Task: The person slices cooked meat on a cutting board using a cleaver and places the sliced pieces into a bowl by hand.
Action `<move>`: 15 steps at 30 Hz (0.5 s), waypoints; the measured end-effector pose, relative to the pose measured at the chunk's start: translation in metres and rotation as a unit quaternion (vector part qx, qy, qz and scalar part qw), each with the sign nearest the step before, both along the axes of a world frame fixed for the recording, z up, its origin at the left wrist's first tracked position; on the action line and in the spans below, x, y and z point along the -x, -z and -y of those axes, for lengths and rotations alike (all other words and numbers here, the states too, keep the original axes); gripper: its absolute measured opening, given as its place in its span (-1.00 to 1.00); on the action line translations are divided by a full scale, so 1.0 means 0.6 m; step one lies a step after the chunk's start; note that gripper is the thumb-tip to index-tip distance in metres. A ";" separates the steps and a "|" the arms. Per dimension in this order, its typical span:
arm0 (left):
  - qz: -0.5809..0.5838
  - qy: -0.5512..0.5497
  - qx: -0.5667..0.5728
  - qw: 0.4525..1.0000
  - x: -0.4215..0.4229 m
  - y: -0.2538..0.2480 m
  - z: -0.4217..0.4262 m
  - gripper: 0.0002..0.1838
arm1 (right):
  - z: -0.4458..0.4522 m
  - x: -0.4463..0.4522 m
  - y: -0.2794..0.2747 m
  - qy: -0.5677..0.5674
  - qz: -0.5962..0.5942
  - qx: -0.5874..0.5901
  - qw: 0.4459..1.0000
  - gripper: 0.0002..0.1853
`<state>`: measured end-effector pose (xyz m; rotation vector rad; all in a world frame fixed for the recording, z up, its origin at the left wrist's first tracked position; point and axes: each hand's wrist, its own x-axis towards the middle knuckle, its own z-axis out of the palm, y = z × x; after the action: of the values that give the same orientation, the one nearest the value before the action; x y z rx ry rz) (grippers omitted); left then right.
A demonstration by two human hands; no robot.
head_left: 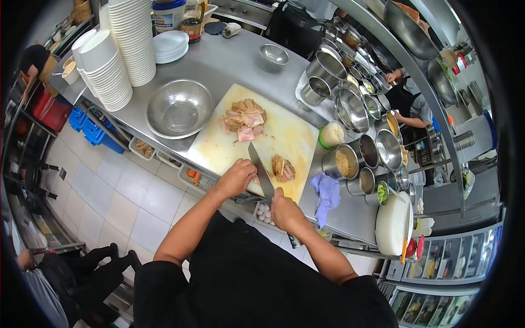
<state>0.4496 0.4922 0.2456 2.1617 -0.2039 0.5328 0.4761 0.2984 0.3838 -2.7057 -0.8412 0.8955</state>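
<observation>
Clasping a knife (264, 176) is the right hand (286, 211). The left hand (237, 178) is resting curled beside the blade (261, 168), hold unclear.

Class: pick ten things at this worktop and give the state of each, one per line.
Knife: gripped
Right hand: closed, gripping
Left hand: fingers curled
Near meat pile: sliced
Far meat pile: in pieces
Cutting board: flat, stained
Large metal bowl: upright
White containers: stacked
Plates: stacked
Purple cloth: crumpled
</observation>
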 end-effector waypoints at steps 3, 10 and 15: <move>0.015 0.007 0.005 1.000 0.000 0.000 -0.002 -0.90 | 0.011 -0.013 -0.019 -0.007 -0.005 -0.017 1.000 -0.76; -0.001 0.020 -0.001 1.000 0.001 -0.008 -0.008 -0.92 | 0.021 0.000 0.011 0.009 0.004 -0.046 0.999 -0.73; -0.038 0.030 0.006 0.999 0.001 -0.017 -0.020 -0.92 | 0.027 -0.034 -0.036 0.047 -0.078 -0.066 0.994 -0.71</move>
<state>0.4493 0.5043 0.2561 2.1524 -0.2218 0.4174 0.4966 0.2820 0.4054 -2.5032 -0.7084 0.9783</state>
